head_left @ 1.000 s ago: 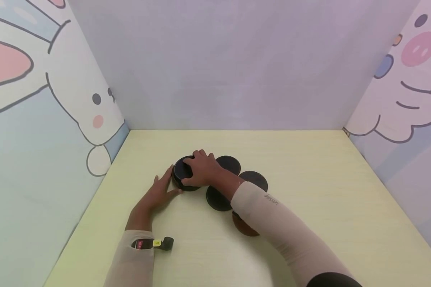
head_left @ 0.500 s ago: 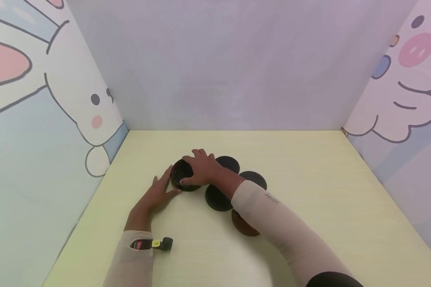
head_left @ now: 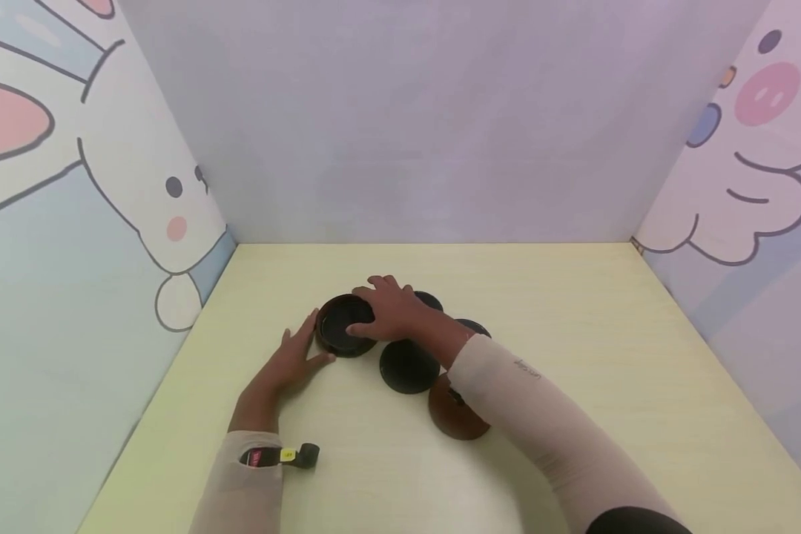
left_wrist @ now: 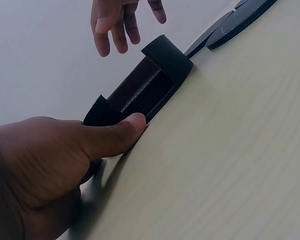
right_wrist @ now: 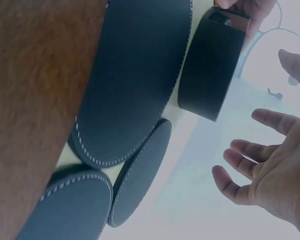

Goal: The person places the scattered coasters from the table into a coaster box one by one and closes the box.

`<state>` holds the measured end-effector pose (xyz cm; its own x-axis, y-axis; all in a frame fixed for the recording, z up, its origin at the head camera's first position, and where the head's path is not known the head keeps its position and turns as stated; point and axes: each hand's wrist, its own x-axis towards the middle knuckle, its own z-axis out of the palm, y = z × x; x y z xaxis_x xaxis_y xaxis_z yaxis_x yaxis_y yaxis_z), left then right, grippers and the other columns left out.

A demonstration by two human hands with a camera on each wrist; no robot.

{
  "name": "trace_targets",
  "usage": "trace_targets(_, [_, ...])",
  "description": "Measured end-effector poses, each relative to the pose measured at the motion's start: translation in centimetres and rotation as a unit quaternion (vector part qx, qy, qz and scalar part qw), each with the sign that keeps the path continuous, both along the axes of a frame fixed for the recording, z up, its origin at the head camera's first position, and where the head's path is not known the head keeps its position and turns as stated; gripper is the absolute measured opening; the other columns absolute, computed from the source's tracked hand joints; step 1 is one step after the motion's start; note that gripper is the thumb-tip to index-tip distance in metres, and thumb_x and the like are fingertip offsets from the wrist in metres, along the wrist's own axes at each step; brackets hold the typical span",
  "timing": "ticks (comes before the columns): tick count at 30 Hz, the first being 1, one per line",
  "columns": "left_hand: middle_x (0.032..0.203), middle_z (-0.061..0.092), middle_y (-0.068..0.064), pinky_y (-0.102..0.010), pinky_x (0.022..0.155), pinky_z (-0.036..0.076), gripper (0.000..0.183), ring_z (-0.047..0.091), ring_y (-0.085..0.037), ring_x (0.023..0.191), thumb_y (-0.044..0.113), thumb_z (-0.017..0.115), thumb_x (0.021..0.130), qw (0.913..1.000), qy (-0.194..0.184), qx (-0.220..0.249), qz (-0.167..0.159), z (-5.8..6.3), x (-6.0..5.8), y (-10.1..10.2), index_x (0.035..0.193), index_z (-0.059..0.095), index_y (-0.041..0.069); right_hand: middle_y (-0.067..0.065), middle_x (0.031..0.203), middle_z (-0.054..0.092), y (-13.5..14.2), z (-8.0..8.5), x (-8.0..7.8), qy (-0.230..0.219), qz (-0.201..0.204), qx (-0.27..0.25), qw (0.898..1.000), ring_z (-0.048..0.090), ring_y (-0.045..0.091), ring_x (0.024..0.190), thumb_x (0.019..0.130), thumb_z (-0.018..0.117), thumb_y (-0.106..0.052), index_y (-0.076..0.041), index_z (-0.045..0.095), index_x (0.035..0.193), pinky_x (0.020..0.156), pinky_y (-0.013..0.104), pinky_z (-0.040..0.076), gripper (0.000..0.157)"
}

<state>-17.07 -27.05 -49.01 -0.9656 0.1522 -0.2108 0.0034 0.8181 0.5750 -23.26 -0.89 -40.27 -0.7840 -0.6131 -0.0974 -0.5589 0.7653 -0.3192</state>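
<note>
A round black leather-look coaster holder (head_left: 350,354) stands on the table, its wall (left_wrist: 170,60) cut with gaps. Through one gap show a brown lining and dark stacked edges. My left hand (head_left: 292,362) grips the holder's near left side, thumb at the bottom edge in the left wrist view. Above the holder's right side hovers my right hand (head_left: 395,313), fingers spread and holding nothing. To the right lie several round coasters: a black one (head_left: 409,367) with white stitching in the right wrist view, two more black ones partly behind the forearm, and a brown one (head_left: 455,423).
The pale wooden table (head_left: 561,297) is enclosed by a plain back wall (head_left: 400,148) and cartoon-printed side walls (head_left: 40,297). A small black device (head_left: 300,455) is strapped to the left sleeve. My right forearm crosses over the coasters.
A second ago my right hand was over the holder with a black coaster at its top. That coaster has dropped inside, and the hand has let go and moved right. The left hand stays put.
</note>
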Motion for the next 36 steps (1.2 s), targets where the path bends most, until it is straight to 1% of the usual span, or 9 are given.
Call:
trace_targets(5, [0.185, 0.012, -0.008, -0.085, 0.126, 0.011, 0.103, -0.004, -0.061, 0.166, 0.056, 0.069, 0.104, 1.0000, 0.007, 0.004, -0.004, -0.3, 0.0, 0.1, 0.178, 0.001, 0.035, 0.016, 0.178, 0.032, 1.5, 0.5, 0.3, -0.013, -0.012, -0.001, 1.000, 0.029, 0.040, 0.166, 0.103, 0.066, -0.060, -0.023, 0.043, 0.169, 0.123, 0.075, 0.037, 0.079])
trace_targets(10, [0.185, 0.012, -0.008, -0.084, 0.127, 0.011, 0.103, -0.004, -0.061, 0.166, 0.054, 0.069, 0.104, 0.9999, 0.014, 0.006, -0.007, -0.3, -0.1, 0.1, 0.178, 0.001, 0.033, 0.014, 0.180, 0.030, 2.9, 0.9, 0.5, -0.027, -0.033, -0.009, 0.999, 0.027, 0.039, 0.167, 0.102, 0.068, -0.058, -0.023, 0.043, 0.169, 0.125, 0.073, 0.037, 0.080])
trace_targets(14, [0.185, 0.011, -0.009, -0.083, 0.128, 0.011, 0.104, -0.003, -0.062, 0.165, 0.053, 0.070, 0.104, 0.9998, 0.015, 0.006, -0.010, -0.4, -0.2, 0.1, 0.178, 0.001, 0.031, 0.015, 0.180, 0.028, 4.2, 0.9, 0.4, -0.041, -0.050, -0.013, 0.998, 0.028, 0.039, 0.166, 0.101, 0.069, -0.059, -0.022, 0.041, 0.170, 0.124, 0.068, 0.042, 0.083])
trace_targets(18, [0.185, 0.011, -0.009, -0.082, 0.128, 0.012, 0.104, -0.004, -0.061, 0.166, 0.053, 0.070, 0.104, 0.9997, 0.020, 0.008, -0.014, -0.5, -0.4, 0.1, 0.178, 0.001, 0.031, 0.015, 0.179, 0.030, 6.0, 0.9, 0.4, -0.047, -0.063, -0.025, 0.997, 0.031, 0.040, 0.164, 0.100, 0.071, -0.055, -0.017, 0.038, 0.170, 0.119, 0.066, 0.049, 0.087])
trace_targets(23, [0.185, 0.010, -0.010, -0.082, 0.128, 0.012, 0.103, -0.004, -0.061, 0.166, 0.054, 0.070, 0.104, 0.9998, 0.017, 0.006, -0.008, -0.1, -0.2, 0.2, 0.178, 0.001, 0.030, 0.016, 0.178, 0.031, 8.1, 1.2, 0.5, -0.049, -0.080, -0.039, 0.995, 0.036, 0.040, 0.160, 0.100, 0.072, -0.051, -0.013, 0.034, 0.170, 0.117, 0.067, 0.049, 0.088])
trace_targets(26, [0.185, 0.011, -0.012, -0.083, 0.128, 0.012, 0.103, -0.004, -0.062, 0.165, 0.054, 0.069, 0.105, 0.9999, 0.011, 0.004, -0.006, 0.2, 0.0, 0.2, 0.178, 0.001, 0.030, 0.018, 0.177, 0.030, 9.1, 1.0, 0.6, -0.046, -0.094, -0.035, 0.994, 0.036, 0.042, 0.159, 0.100, 0.073, -0.051, -0.011, 0.035, 0.168, 0.115, 0.068, 0.050, 0.088])
trace_targets(31, [0.185, 0.010, -0.013, -0.083, 0.128, 0.011, 0.103, -0.004, -0.062, 0.165, 0.054, 0.069, 0.105, 0.9999, 0.008, 0.002, -0.009, 0.3, 0.1, 0.2, 0.178, 0.001, 0.029, 0.024, 0.174, 0.027, 10.4, 0.6, 1.1, -0.042, -0.124, -0.035, 0.991, 0.036, 0.046, 0.155, 0.098, 0.076, -0.049, -0.009, 0.043, 0.160, 0.106, 0.070, 0.053, 0.081])
trace_targets(33, [0.185, 0.010, -0.012, -0.082, 0.128, 0.011, 0.103, -0.005, -0.062, 0.166, 0.053, 0.069, 0.105, 1.0000, 0.007, 0.002, -0.007, 0.2, 0.1, 0.2, 0.178, 0.001, 0.029, 0.025, 0.170, 0.029, 10.9, 0.3, 1.3, -0.042, -0.134, -0.032, 0.990, 0.038, 0.047, 0.151, 0.096, 0.078, -0.048, -0.007, 0.047, 0.155, 0.102, 0.069, 0.055, 0.078])
trace_targets(36, [0.185, 0.010, -0.012, -0.083, 0.128, 0.011, 0.103, -0.004, -0.062, 0.165, 0.053, 0.069, 0.105, 0.9999, 0.009, 0.003, -0.009, 0.0, 0.0, 0.1, 0.178, 0.001, 0.028, 0.025, 0.160, 0.039, 11.5, 0.0, 1.5, -0.047, -0.140, -0.010, 0.989, 0.043, 0.045, 0.142, 0.094, 0.079, -0.049, -0.006, 0.052, 0.147, 0.100, 0.066, 0.056, 0.074])
